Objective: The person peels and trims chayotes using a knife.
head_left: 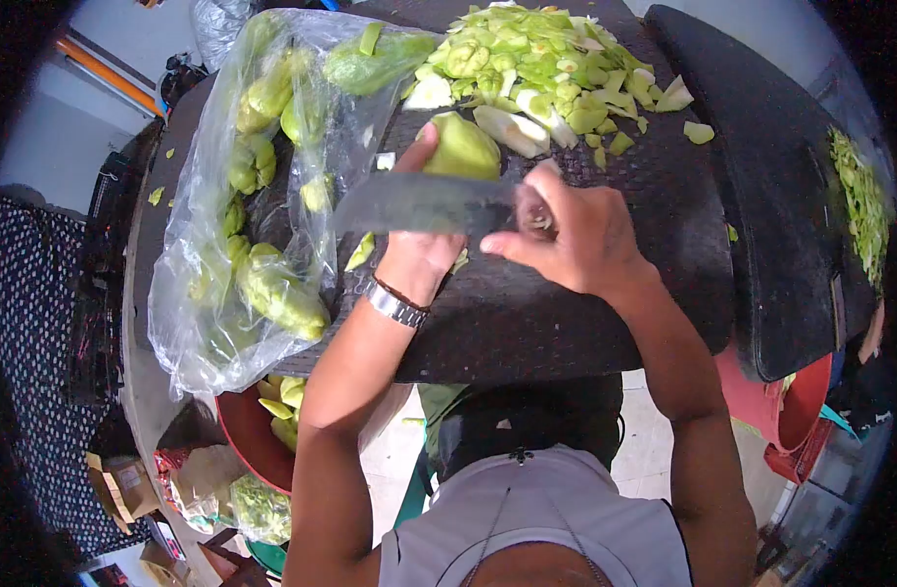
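Observation:
My left hand [427,247], with a metal watch at its wrist, holds a pale green peeled chayote [461,145] over the dark tabletop [527,338]. My right hand [590,235] grips the handle of a wide-bladed knife [419,202]. Its blade, smeared by motion, points left and passes in front of my left palm and the chayote's lower end, so I cannot tell whether it touches the chayote. Just beyond lies a heap of cut green pieces and peelings [556,68]. A clear plastic bag [199,284] with several chayotes [282,301] lies at the left.
One chayote [370,65] lies at the bag's far end. A black padded chair back or seat [771,225] borders the right side. Below the table edge are a red tub [235,430] with green pieces at left and a red bucket [805,401] at right.

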Tool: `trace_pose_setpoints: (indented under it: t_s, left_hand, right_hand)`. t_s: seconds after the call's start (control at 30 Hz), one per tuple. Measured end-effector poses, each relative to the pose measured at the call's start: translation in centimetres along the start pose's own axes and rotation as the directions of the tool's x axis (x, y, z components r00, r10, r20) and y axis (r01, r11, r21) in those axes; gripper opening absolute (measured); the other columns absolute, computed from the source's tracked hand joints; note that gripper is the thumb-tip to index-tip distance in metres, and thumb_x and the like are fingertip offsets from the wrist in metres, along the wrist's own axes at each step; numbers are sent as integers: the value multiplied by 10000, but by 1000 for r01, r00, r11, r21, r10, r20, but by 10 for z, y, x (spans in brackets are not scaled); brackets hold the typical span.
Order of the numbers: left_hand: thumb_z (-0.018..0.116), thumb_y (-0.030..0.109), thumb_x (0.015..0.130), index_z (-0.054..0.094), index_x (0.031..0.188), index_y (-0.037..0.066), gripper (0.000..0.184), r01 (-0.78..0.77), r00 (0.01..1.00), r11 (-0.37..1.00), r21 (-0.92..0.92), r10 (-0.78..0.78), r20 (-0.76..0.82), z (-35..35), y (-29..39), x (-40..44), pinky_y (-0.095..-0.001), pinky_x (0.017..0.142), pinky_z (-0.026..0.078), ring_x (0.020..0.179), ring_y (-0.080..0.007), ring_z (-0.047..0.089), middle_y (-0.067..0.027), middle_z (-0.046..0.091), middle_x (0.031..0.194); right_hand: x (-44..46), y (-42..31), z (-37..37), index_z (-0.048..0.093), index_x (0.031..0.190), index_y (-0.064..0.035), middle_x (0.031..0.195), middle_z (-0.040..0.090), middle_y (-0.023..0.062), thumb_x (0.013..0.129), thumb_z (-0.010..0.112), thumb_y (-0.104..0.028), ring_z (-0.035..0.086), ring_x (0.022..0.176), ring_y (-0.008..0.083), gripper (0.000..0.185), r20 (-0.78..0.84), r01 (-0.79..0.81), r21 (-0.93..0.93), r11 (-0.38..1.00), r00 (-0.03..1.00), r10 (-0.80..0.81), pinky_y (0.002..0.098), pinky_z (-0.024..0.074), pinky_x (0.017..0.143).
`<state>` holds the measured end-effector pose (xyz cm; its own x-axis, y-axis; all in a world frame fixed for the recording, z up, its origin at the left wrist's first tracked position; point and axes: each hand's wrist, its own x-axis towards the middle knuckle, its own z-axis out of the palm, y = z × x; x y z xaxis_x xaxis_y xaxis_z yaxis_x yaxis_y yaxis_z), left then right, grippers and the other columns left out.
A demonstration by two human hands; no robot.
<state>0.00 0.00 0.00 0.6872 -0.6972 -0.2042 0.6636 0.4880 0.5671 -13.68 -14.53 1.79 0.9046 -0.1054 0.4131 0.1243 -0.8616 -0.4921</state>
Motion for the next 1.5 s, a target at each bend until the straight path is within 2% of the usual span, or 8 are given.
trace_pose_setpoints:
  t_s: [0.07,0.57,0.67,0.97,1.0,1.2,1.3,1.5]
  left_hand:
    - [588,479,998,661,1140,45,462,62,995,993,-96,-54,83,9,1,-2,-452,873,593,912,-305,733,-140,748,1053]
    - [578,516,991,687,1111,25,516,7,996,1000,4,-7,92,9,3,-2,-447,853,605,908,-299,739,-157,748,1032]
    - [598,484,986,679,1102,17,487,73,983,992,-99,-55,174,2,7,-5,-444,856,604,897,-308,737,-164,746,1019]
    - [647,424,964,676,1047,60,374,-81,993,992,94,89,-84,18,9,-6,-407,835,590,868,-238,724,-107,736,942]
    - [652,402,968,676,1035,75,335,-66,996,996,54,70,-61,17,13,-6,-393,831,585,861,-236,720,-95,735,936]
    - [635,409,981,644,1101,85,346,-125,990,988,89,130,-51,18,7,-5,-421,770,596,844,-254,724,-96,722,982]
    - [560,506,998,601,1203,73,481,-108,994,980,169,105,32,18,14,-12,-463,539,588,825,-273,731,-116,716,1008]
    - [547,554,1007,623,1203,72,526,-115,988,979,167,129,-79,22,23,-9,-467,698,597,933,-294,730,-132,726,1066]
  right_hand:
    - [-2,-2,2,556,975,-62,676,671,60,767,880,-481,705,573,264,569,9,79,-10,997,997,-79,378,550,534]
    - [2,-7,4,567,890,-78,658,657,45,742,884,-513,697,563,271,558,-67,84,-46,995,994,-87,378,545,524]
    - [2,-11,4,563,884,-85,651,652,40,734,886,-520,697,565,266,562,-66,81,-56,995,994,-84,374,543,522]
    - [8,14,-13,641,1003,-117,682,674,39,688,812,-707,708,601,274,691,-33,-16,-166,986,999,10,427,570,581]
    - [9,10,-18,573,831,-104,639,631,30,674,906,-520,678,578,276,555,-72,-29,-152,988,997,18,401,524,553]
    - [8,7,-6,611,888,-79,670,645,78,761,862,-488,690,646,329,496,-30,-6,-128,992,1000,2,431,538,606]
    - [13,36,-17,634,939,-54,716,658,124,856,792,-476,685,683,368,459,-87,-268,-79,960,961,261,438,529,627]
    - [20,26,-27,696,985,19,836,708,219,918,675,-620,722,813,348,643,50,-497,242,833,864,500,429,541,773]
